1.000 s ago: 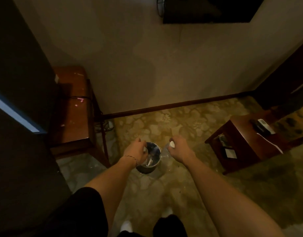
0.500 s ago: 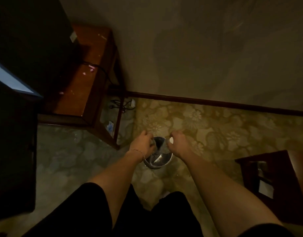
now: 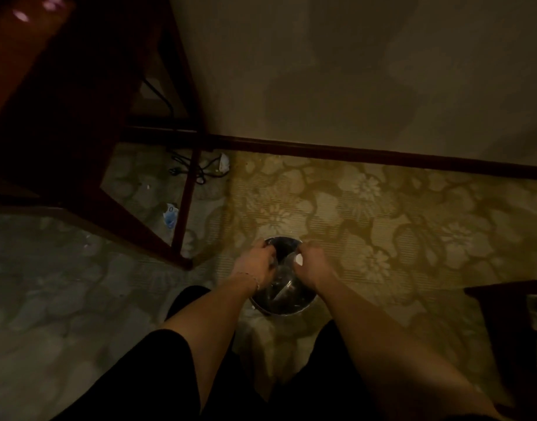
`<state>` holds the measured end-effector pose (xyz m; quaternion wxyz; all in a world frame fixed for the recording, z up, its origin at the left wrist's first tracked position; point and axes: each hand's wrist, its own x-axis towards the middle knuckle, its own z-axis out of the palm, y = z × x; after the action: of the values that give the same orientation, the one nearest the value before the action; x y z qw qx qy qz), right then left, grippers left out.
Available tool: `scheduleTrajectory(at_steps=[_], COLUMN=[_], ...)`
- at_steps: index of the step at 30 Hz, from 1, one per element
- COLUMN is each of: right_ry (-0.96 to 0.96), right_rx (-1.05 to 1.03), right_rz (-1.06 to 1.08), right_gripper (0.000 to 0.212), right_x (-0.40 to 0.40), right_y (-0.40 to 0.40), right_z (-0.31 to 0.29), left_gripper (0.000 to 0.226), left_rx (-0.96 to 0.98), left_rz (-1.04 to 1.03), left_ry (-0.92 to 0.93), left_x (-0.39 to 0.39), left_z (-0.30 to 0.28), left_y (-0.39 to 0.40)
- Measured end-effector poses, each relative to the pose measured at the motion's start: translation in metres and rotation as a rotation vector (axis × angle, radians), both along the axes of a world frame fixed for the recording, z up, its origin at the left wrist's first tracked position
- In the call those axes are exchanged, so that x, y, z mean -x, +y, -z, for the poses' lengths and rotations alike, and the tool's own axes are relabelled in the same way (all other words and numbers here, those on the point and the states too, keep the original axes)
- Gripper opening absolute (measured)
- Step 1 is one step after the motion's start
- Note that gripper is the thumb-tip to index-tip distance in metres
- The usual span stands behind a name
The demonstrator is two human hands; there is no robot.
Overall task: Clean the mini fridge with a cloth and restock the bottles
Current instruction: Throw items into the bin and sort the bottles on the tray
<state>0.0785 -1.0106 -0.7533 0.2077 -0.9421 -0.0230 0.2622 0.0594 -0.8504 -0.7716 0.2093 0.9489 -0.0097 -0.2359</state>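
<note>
both hands, left (image 3: 256,262) and right (image 3: 314,265), are gripping a clear bottle (image 3: 284,268) over the bin (image 3: 284,302) at 6 o'clock; dim light, bottle slipping or spilling onto carpet (image 3: 367,214) is looking likely.

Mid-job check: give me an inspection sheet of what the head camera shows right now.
Surface: patterned carpet, dimly lit.
Job's things: clear plastic bottle with white cap held over a round metal bin; fridge and cloth not seen.
Clutter: blue-white scrap on the floor under the wooden table.
Hands: left hand and right hand both curled on the bottle above the bin.
Cables: black cord and white plug by the skirting board.
Surroundings: plain wall, dark furniture at right.
</note>
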Motion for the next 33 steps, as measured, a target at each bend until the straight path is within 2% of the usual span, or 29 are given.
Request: scheduleTrajectory(at_steps=[7,10,13,17,25,33], right_ry=[0.027,0.025,0.029,0.031,0.012,-0.132], right_rx=[-0.021,-0.001,-0.018,-0.015,-0.002,0.045], right_rz=[-0.002,-0.016,0.007,0.001,-0.064,-0.166], right_gripper=[0.037,0.033,0.033,0.04,0.035,0.048], right_x=[-0.011,-0.01,-0.006,0.005,0.02,0.045], right_y=[0.004,0.002,-0.001,-0.005,-0.008,-0.011], right_z=[0.081,0.084,0.062,0.0,-0.176,-0.355], left_gripper=[0.033,0.04,0.047,0.048,0.037,0.049], left_rx=[0.009,0.034,0.078,0.07,0.015,-0.112], left_rz=[0.048,0.006,-0.043,-0.059,-0.058,-0.076], left_ry=[0.028,0.015,-0.014,0.013,-0.043,-0.127], left_x=[-0.014,-0.012,-0.005,0.007,0.036,0.065], left_z=[0.08,0.081,0.054,-0.009,-0.182,-0.349], left_y=[-0.003,-0.008,-0.01,-0.008,0.0,0.01])
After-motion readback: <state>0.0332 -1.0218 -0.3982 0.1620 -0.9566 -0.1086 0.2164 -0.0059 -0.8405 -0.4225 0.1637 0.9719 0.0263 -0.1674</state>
